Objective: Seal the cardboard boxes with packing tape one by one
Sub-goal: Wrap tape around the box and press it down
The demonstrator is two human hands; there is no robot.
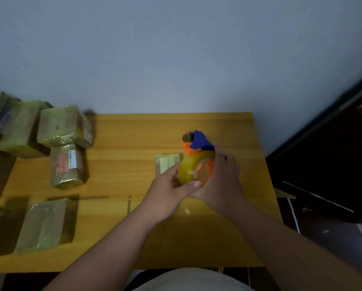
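Hands meet over a yellow wooden table (121,133) in the single head-worn view, looking down along two bare forearms. The right hand (222,179) curls around a translucent yellow roll of packing tape (189,170) mounted in an orange and blue tape dispenser (197,141). The left hand (167,190) reaches in from the left, thumb and fingers pinching at the roll's near edge, apparently hunting for the loose tape end. Just behind the roll, partly hidden by the left hand, lies a small pale tape-wrapped cardboard box (167,162). Well apart, along the table's left side, sit several brown cardboard boxes (64,124) already glossy with tape. Judged from this, the step is freeing the tape end; next comes drawing it out and laying it across the small box's seam.
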